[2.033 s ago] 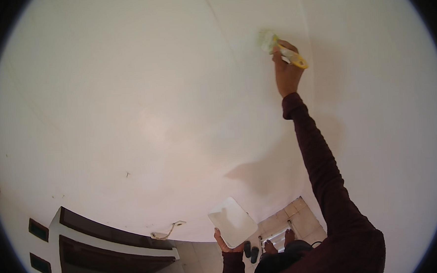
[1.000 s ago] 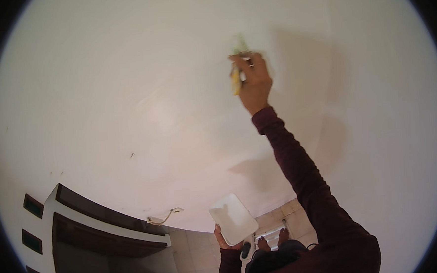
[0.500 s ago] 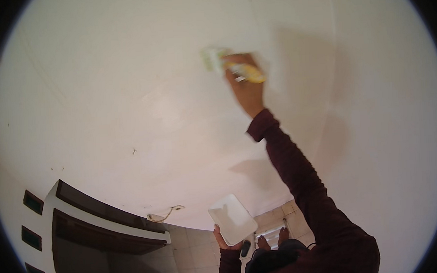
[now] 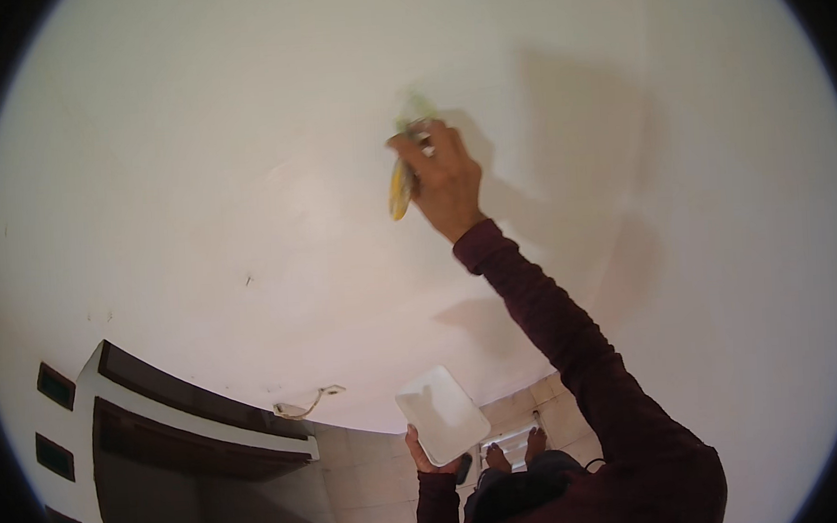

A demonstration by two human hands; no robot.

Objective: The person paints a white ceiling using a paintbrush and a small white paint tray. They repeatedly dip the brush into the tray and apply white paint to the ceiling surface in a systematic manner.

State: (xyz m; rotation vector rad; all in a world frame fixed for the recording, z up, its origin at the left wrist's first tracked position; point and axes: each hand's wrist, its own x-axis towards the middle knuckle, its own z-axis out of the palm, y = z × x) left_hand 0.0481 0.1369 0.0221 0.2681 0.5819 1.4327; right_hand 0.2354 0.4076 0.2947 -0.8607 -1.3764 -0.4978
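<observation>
High on the pale wall, my right hand is closed around a paintbrush with a yellow handle. Its pale green-white head is blurred and lies against the wall just beyond my fingers. Lower down, my left hand grips a white rectangular tub by its near side. The tub's mouth faces up, and a grey shadow falls across its inside. The fingers under the tub are mostly hidden.
My bare feet stand on a light metal step above the tiled floor. A loose cable sticks out low on the wall. A dark-framed opening and small dark square recesses lie at left.
My right wrist has turned, swinging the brush handle from the right of my hand to its lower left. That hand has moved slightly left and down. The left hand still holds the tub.
</observation>
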